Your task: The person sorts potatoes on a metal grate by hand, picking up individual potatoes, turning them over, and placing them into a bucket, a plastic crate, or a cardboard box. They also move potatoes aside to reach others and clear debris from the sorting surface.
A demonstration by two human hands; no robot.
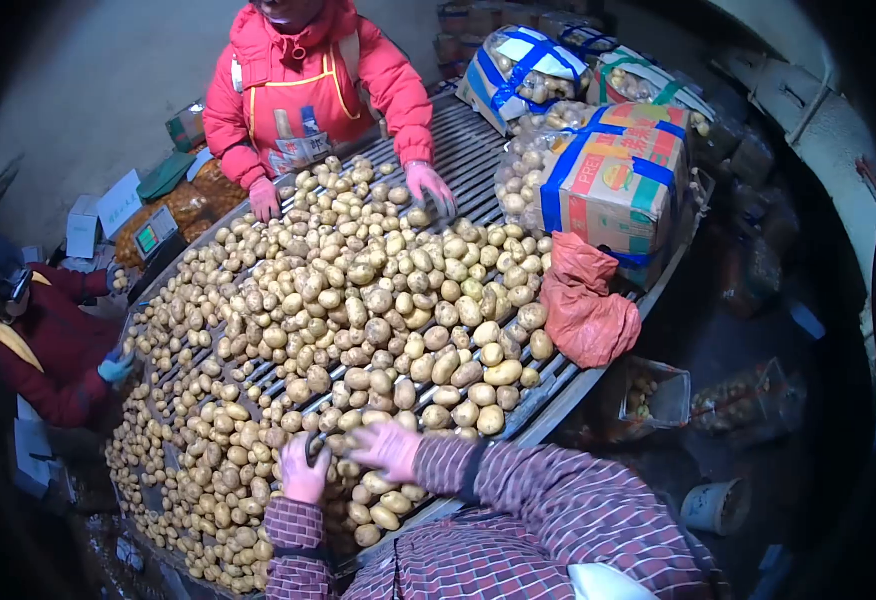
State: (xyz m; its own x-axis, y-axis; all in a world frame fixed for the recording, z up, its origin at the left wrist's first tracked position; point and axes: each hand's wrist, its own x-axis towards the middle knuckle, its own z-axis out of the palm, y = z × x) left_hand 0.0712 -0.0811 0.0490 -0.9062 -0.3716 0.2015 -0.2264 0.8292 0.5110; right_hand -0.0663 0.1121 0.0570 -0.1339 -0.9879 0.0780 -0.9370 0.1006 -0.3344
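Observation:
My left hand (305, 470), in a pink glove, is low over the potatoes (378, 330) near the front edge of the slatted table. Its thumb and fingers are apart, and I make out nothing held between them. My right hand (388, 450), also pink-gloved, lies just to the right with its fingers stretched toward the left hand. It touches or hovers just over the potatoes; its fingertips are slightly smeared. Loose potatoes of mixed sizes lie heaped around both hands.
Across the table (568, 385), a person in a red jacket (303, 100) handles potatoes; another person in dark red (53, 340) works at the left, near a scale (155, 232). Taped potato boxes (613, 180) and a red plastic bag (583, 305) sit right. A white bucket (715, 506) stands below.

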